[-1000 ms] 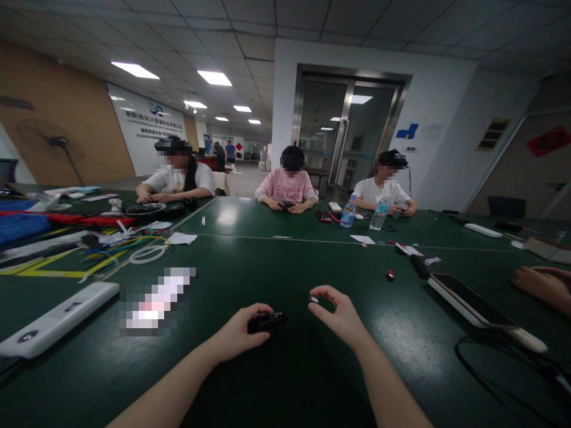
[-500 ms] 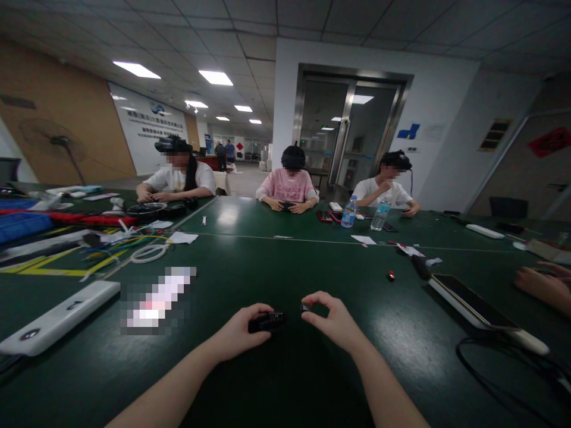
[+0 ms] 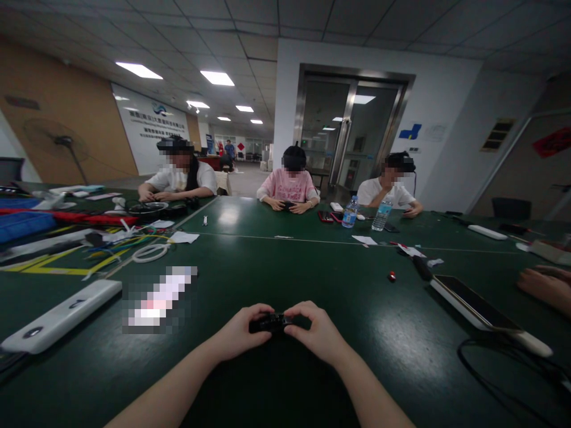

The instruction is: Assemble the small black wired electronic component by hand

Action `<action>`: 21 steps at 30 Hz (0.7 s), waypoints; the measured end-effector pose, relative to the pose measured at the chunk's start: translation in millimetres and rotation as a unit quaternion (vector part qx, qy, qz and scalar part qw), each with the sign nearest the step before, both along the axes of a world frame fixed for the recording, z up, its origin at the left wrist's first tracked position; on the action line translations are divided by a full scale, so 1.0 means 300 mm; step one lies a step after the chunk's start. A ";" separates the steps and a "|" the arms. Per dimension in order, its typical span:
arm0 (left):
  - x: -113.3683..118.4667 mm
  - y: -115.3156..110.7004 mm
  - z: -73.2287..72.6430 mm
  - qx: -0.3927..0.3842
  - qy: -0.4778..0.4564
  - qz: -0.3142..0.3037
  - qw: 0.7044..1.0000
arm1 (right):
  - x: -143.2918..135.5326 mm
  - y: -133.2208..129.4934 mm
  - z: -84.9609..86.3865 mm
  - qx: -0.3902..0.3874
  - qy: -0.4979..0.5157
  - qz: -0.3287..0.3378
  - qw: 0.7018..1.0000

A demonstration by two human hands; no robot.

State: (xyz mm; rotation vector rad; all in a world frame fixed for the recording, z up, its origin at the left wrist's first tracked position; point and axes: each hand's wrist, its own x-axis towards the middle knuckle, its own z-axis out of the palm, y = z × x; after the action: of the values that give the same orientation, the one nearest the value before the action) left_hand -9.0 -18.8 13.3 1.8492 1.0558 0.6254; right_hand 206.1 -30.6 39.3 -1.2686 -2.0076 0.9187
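Observation:
Just above the dark green table (image 3: 250, 270), my left hand (image 3: 243, 333) grips a small black device (image 3: 270, 323) between thumb and fingers. It looks like a glossy black plastic body, but its exact kind is too dark to make out. My right hand (image 3: 319, 333) is closed in a pinch at the device's right end, its thumb and forefinger touching that end. A small dark piece in this pinch is mostly hidden by the fingertips, and I cannot tell whether it sits in the device or only against it.
A blurred-out bright rectangle (image 3: 160, 300) and a white elongated case (image 3: 62, 315) lie left. On the right are a phone (image 3: 475, 300) on a white case, a black cable (image 3: 464, 356) and a small red object (image 3: 391, 276). Bottles (image 3: 350, 213) stand farther back, near seated people.
My right hand has moved left, bringing its pinched small piece to the right end of the black device. My left hand has stayed nearly still, holding the device.

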 end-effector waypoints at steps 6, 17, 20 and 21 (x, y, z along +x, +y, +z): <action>0.006 -0.006 0.014 0.004 -0.010 -0.005 1.000 | -0.022 -0.002 -0.005 0.018 0.003 0.015 1.000; 0.000 0.004 -0.010 0.036 0.026 0.009 0.999 | -0.049 0.006 -0.043 -0.003 -0.041 0.031 0.999; 0.002 0.000 -0.003 0.041 0.032 0.006 0.999 | -0.049 0.009 -0.057 -0.013 -0.048 0.016 0.999; 0.002 0.000 -0.004 0.047 0.035 0.004 0.998 | -0.049 0.010 -0.061 -0.012 -0.052 0.015 0.998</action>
State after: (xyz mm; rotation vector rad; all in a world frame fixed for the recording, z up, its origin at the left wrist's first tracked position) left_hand -8.4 -18.9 12.2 1.9620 1.0960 0.6287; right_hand 191.5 -27.5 21.0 -1.3285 -2.1063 0.9099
